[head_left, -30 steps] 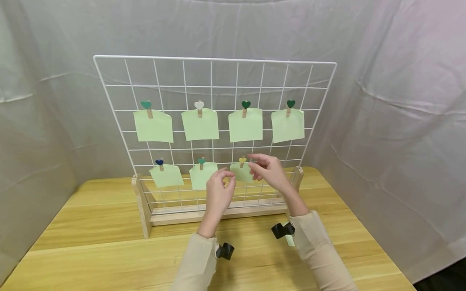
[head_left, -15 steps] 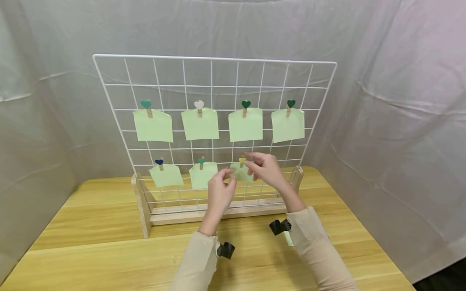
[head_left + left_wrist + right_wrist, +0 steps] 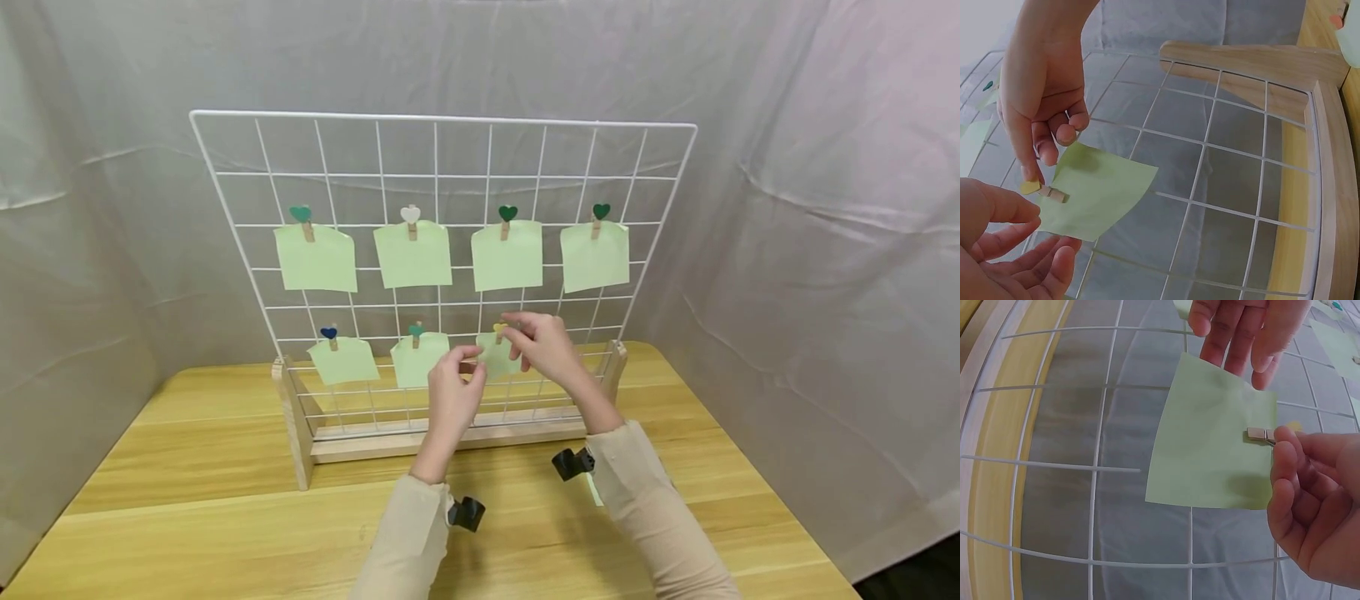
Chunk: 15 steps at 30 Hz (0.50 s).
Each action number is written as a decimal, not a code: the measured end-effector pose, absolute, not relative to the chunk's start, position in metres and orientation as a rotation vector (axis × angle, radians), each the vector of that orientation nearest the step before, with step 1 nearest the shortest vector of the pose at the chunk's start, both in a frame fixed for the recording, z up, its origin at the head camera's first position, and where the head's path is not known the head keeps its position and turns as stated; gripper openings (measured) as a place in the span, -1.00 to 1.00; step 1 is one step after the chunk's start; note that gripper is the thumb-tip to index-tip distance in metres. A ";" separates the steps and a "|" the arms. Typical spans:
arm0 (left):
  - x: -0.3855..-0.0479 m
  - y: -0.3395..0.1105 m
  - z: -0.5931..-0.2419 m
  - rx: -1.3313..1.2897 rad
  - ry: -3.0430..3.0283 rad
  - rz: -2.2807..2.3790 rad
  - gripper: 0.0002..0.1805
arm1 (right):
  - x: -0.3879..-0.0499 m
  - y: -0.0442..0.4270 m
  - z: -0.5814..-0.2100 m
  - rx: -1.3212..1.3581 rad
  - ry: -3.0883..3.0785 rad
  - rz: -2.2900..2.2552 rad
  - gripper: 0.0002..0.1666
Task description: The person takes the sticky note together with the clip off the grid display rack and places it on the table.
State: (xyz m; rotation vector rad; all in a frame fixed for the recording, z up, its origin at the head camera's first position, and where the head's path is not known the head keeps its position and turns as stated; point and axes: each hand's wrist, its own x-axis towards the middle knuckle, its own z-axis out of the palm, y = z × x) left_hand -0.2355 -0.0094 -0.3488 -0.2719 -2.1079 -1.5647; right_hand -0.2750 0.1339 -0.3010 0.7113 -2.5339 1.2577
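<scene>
My right hand pinches the wooden clip with the yellow heart, other fingers curled. Over the last second it has slid slightly to my left, so the fingertips now cover part of the heart instead of sitting just beside it. My left hand stays at the left edge of the pale green note, fingers loosely bent; I can't tell whether they pinch the paper or only touch it. That note hangs third in the lower row, under the clip. I take the shift to mean I can work the clip directly, though I can't see whether it bites the wire too. Beyond, the white wire grid carries six other clipped notes, unchanged: four above, two lower left. Another green paper lies on the table, partly behind my right sleeve.
</scene>
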 end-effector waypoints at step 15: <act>-0.240 -0.005 -0.354 -0.268 -2.115 -1.551 -0.79 | -0.274 0.131 -0.298 0.683 -2.525 1.113 -0.74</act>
